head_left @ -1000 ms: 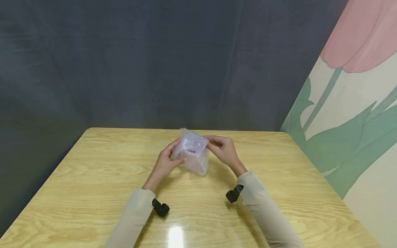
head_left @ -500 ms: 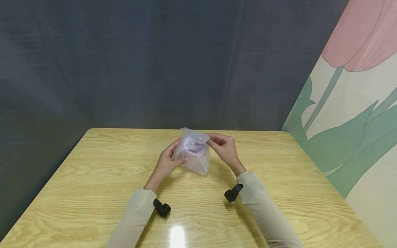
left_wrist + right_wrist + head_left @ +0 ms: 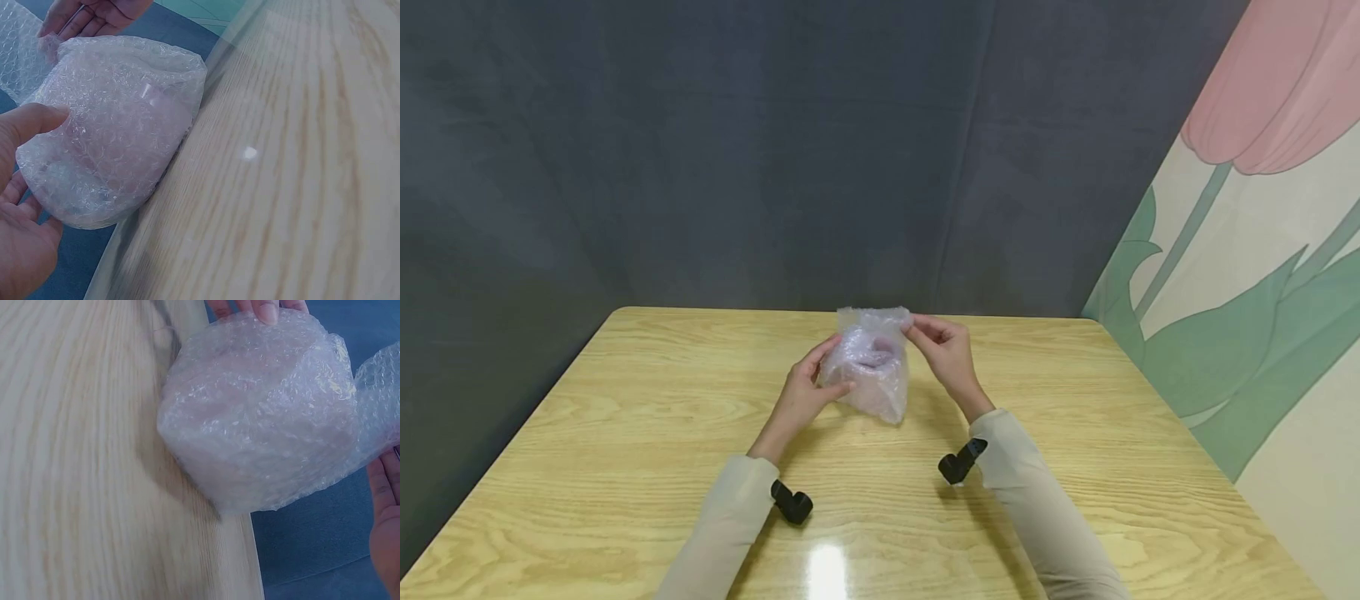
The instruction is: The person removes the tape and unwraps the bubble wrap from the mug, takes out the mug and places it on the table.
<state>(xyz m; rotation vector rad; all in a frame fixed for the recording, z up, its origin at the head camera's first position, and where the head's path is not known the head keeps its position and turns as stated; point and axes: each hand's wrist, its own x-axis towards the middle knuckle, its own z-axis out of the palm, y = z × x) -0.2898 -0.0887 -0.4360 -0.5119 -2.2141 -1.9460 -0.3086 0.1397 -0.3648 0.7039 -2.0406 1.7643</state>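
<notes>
The left hand (image 3: 25,240) holds the bubble-wrap bundle (image 3: 122,128), with its thumb on one side and its other fingers at the lower edge. At the top, the right hand (image 3: 103,15) holds the loose flap (image 3: 22,53). The wooden table (image 3: 300,206) shows one small bright spot (image 3: 250,153).

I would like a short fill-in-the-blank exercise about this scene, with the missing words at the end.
1. Of the left hand and the right hand, the one pinching the loose upper flap of the clear plastic bubble-wrap bundle is the ____.
2. Each beige sleeve bears one small device coloured ____.
3. On the pale wall, the large painted flower is ____.
4. The yellowish wood-grain table stands in ____ of the dark blue-grey fabric backdrop.

Missing words: right; black; pink; front.
</notes>
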